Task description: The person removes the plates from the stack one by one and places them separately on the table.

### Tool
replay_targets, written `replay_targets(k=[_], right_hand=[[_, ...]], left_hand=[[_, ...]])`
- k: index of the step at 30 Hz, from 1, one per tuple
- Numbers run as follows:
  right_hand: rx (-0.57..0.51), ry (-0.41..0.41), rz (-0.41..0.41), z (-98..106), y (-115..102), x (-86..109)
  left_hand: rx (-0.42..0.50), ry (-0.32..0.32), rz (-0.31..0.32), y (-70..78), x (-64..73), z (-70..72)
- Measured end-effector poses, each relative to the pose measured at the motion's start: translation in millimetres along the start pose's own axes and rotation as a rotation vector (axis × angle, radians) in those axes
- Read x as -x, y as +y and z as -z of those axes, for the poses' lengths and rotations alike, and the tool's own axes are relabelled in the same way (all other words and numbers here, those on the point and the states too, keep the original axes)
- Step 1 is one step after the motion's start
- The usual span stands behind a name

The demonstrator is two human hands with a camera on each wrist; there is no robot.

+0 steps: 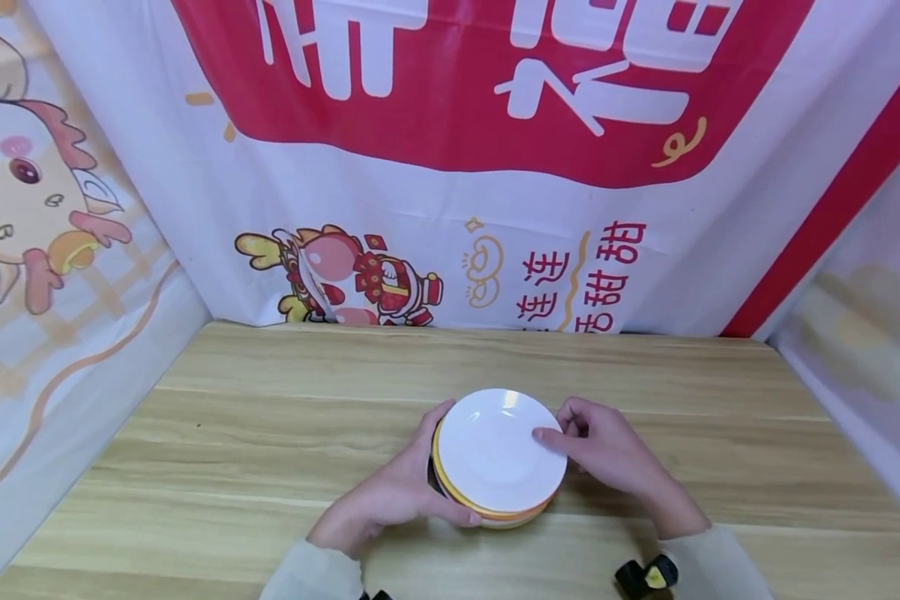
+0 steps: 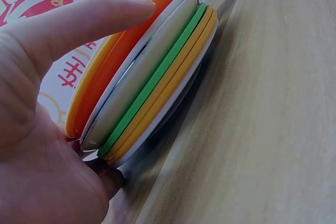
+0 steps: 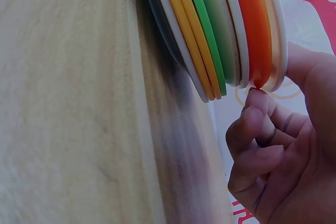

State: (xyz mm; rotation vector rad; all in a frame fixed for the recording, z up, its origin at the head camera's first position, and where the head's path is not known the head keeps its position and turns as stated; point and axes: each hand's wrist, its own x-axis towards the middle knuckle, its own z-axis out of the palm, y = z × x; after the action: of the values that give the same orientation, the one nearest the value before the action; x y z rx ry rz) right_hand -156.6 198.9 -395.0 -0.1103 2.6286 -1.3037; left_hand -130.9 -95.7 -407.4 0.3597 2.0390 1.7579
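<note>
A stack of round plates (image 2: 142, 72) sits in front of me, its rims white, yellow, orange, green and dark. Topmost lies a glossy white plate (image 1: 495, 454). My left hand (image 1: 405, 492) grips the stack's left side, thumb along the near rim and fingers around the far side, partly hidden. On the right, my right hand (image 1: 607, 446) pinches the white plate's edge, thumb on its upper face and a fingertip under the rim, beside the orange plate (image 3: 254, 30). The right hand's other fingers are curled. Below the white plate, a green plate (image 3: 202, 24) rests among yellow-orange ones.
A wood-grain table (image 1: 270, 417) lies under the stack. Behind it hangs a white and red printed cloth (image 1: 450, 200), and another printed cloth (image 1: 67, 250) walls off the left side. A dark wrist device (image 1: 648, 575) shows at the right sleeve.
</note>
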Motion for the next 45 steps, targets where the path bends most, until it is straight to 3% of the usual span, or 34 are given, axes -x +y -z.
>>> replay_targets(k=[11, 25, 31, 38, 45], right_hand=[[-0.029, -0.002, 0.005, -1.2, 1.8, -1.7], [-0.058, 0.055, -0.010, 0.5, 0.1, -2.2], [-0.159, 0.036, -0.026, 3.9, 1.9, -3.8], [-0.367, -0.026, -0.044, 11.7, 4.8, -4.0], [-0.454, -0.089, 0.013, 18.2, 10.4, -2.4]], left_hand=[[0.028, -0.014, 0.014, 0.5, 0.7, 1.5], [0.006, -0.004, 0.048, 0.5, 0.6, 3.6], [0.012, -0.005, 0.058, 1.1, 1.1, 3.7], [0.001, -0.003, 0.062, 1.0, 0.0, 3.7], [-0.012, 0.006, 0.053, -0.4, -1.1, 2.4]])
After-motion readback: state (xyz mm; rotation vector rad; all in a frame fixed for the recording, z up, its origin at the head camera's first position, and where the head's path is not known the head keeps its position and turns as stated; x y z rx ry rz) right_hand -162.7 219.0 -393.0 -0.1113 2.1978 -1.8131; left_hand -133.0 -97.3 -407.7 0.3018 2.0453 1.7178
